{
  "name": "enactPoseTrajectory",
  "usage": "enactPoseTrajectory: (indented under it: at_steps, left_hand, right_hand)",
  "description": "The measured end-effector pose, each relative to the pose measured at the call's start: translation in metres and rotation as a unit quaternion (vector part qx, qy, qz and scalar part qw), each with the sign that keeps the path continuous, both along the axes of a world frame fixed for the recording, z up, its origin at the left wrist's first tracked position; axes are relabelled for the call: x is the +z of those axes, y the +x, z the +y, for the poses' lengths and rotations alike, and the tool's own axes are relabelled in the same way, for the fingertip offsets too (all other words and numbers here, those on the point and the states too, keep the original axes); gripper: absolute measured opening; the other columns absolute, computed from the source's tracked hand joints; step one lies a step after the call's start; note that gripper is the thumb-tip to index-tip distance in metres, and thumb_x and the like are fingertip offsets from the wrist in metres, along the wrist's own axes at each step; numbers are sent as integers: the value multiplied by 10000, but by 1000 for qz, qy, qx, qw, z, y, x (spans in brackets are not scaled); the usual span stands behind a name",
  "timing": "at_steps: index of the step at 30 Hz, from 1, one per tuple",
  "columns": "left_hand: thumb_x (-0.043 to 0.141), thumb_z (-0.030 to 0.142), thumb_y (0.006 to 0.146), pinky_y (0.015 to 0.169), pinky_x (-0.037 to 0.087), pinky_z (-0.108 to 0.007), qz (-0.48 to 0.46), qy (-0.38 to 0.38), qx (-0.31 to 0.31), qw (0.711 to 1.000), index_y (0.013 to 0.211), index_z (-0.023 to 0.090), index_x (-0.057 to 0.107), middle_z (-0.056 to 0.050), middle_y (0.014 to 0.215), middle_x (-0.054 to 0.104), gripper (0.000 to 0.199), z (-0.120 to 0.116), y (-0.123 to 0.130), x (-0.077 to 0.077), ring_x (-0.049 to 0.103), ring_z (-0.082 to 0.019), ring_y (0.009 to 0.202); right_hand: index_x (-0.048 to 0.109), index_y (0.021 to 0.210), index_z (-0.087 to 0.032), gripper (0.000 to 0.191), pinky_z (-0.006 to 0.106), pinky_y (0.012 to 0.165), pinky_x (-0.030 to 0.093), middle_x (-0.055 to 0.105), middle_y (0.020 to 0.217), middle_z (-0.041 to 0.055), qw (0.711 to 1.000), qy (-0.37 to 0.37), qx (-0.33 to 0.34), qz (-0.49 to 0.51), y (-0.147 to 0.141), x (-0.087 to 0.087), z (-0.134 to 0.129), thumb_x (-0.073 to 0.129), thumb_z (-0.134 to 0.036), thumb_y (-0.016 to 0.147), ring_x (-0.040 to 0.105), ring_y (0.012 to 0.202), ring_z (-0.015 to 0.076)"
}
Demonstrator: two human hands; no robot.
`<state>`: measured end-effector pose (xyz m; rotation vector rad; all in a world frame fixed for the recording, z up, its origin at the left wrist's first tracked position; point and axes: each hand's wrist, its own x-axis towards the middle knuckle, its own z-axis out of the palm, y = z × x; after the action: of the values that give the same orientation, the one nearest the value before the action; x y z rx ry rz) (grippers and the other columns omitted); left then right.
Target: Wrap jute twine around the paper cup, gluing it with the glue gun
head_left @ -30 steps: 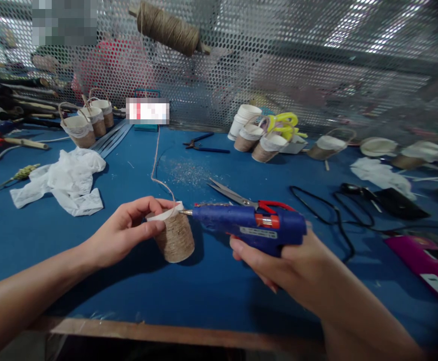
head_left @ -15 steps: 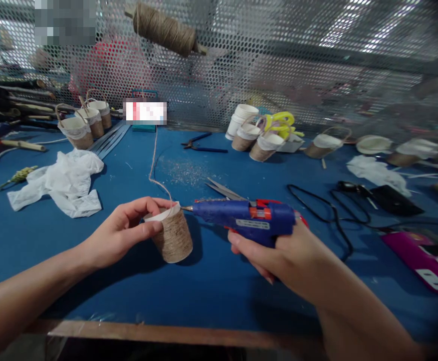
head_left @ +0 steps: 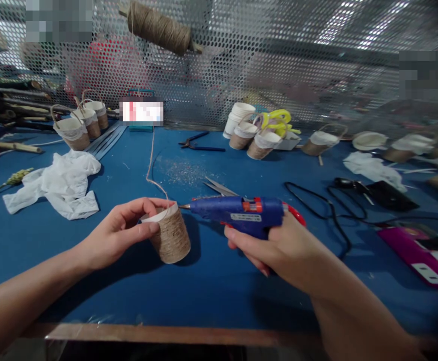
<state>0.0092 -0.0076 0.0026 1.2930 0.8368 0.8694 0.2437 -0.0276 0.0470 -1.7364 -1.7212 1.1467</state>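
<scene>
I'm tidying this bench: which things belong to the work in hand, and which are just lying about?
In the work:
twine-wrapped cup, in the left hand
hot glue gun, in the right hand
twine strand, running to the cup
twine spool, apparently its source

Apparently just lying about:
blue-handled pliers
scissors, partly hidden
crumpled white lace

Includes, by count:
One held cup (head_left: 172, 235), one held glue gun (head_left: 234, 210), one spool (head_left: 159, 29), one pair of pliers (head_left: 204, 148), two fabric heaps (head_left: 59, 181).
</scene>
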Motion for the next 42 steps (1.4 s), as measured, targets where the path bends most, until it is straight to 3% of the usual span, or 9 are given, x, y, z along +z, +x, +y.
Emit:
enactPoseTrajectory:
  at_steps: [4, 14, 30, 36, 42]
  left_hand:
    - [581, 202, 789, 913, 384, -323, 1, 4, -7, 1000, 719, 161, 580, -81, 1159, 614, 81, 1, -1, -1, 484, -241, 1164]
    - [577, 203, 782, 911, 390, -343, 9, 4, -6, 1000, 706, 157, 567, -81, 1169, 607, 89, 1, -1, 0, 493, -250, 1153]
    - [575, 173, 780, 931, 381, -371, -28, 11, -10, 1000, 725, 157, 557, -96, 1158, 615, 60, 2, 1, -2, 470, -258, 1190]
    - [570, 188, 791, 919, 379, -363, -19, 14, -19, 1000, 732, 151, 558, -104, 1177, 601, 71, 2, 1, -1, 489, -257, 1163]
    - [572, 194, 796, 897, 389, -330, -20, 18, -23, 999, 734, 149, 552, -98, 1201, 586, 79, 1, 0, -2, 497, -241, 1153]
  right_hand:
    - [465, 573, -209, 214, 188, 338, 373, 396, 315, -88, 1000, 1, 17, 10, 0, 0, 2, 555, -324, 730, 381, 289, 68]
    - [462, 576, -214, 226, 187, 332, 387, 408, 295, -86, 999, -6, -20, -45, 4, -4, -3, 573, -363, 703, 394, 263, 69]
    - [497, 602, -200, 188, 163, 315, 367, 415, 348, -81, 997, 58, 55, 22, 2, -6, -14, 540, -295, 759, 391, 289, 54]
    - [574, 642, -195, 179, 205, 322, 351, 446, 349, -71, 978, 158, 136, 5, 3, -20, -16, 509, -267, 792, 385, 268, 63]
    - [566, 633, -195, 173, 215, 332, 351, 449, 350, -69, 981, 157, 116, -13, 3, -17, -15, 513, -272, 779, 389, 277, 68]
